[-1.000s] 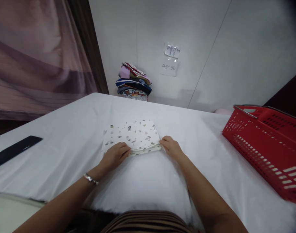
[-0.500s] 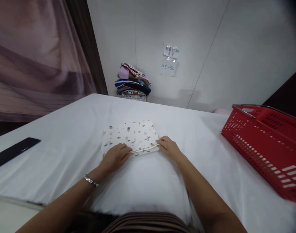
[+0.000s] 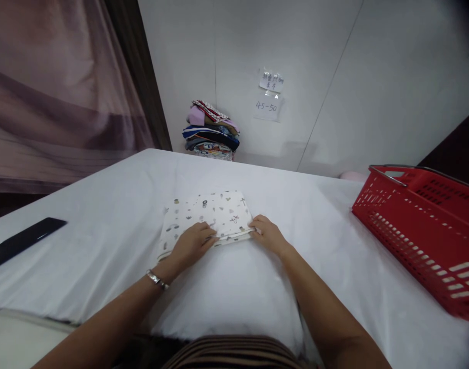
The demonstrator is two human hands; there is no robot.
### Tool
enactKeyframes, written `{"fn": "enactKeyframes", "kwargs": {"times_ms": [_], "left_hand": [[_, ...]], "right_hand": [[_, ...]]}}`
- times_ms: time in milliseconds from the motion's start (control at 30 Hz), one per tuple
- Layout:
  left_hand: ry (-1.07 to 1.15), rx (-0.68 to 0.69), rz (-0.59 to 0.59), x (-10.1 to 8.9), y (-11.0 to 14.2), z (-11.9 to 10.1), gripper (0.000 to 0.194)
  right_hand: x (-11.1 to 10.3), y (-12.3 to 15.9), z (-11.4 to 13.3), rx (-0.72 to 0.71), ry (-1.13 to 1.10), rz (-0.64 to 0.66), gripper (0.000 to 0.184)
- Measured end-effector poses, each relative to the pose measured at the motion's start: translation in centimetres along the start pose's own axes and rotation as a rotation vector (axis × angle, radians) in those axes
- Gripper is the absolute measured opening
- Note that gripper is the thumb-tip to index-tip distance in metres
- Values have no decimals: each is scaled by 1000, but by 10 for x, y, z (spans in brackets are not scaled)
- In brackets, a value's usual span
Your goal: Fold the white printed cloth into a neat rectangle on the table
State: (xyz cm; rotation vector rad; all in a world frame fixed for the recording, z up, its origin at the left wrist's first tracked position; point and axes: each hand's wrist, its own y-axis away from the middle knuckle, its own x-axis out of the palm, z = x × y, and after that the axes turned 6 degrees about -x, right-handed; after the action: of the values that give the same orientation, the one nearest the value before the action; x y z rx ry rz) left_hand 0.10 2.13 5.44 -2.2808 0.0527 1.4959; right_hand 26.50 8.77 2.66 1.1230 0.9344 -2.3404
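Note:
A folded white cloth (image 3: 203, 215) with small printed figures lies flat in layers on the white-covered table (image 3: 115, 205). My left hand (image 3: 194, 241) is closed on the middle of its near edge, fingers pressed over the layers. At the near right corner, my right hand (image 3: 267, 233) pinches the cloth's edge between thumb and fingers. A silver bracelet (image 3: 157, 279) circles my left wrist. The layers under my fingers are partly hidden.
A red plastic basket (image 3: 419, 230) with a metal handle stands on the right. At the left edge lies a dark flat object (image 3: 26, 241). Several folded fabrics (image 3: 211, 130) are piled beyond the far edge, by a wall with paper notes (image 3: 267, 106).
My left hand has slid a little to the right along the near edge of the cloth. My right hand stays at the corner.

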Motion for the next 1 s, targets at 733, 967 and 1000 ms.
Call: {"fn": "enactKeyframes", "kwargs": {"times_ms": [733, 967, 1000], "left_hand": [[-149, 192, 26, 20, -14, -13, 32], [-149, 206, 67, 25, -14, -11, 25], [-145, 196, 67, 25, -15, -11, 23]], "right_hand": [[-6, 7, 2, -135, 170, 23, 22], [-7, 10, -3, -162, 173, 73, 17], [-6, 10, -3, -160, 176, 73, 17]]}}
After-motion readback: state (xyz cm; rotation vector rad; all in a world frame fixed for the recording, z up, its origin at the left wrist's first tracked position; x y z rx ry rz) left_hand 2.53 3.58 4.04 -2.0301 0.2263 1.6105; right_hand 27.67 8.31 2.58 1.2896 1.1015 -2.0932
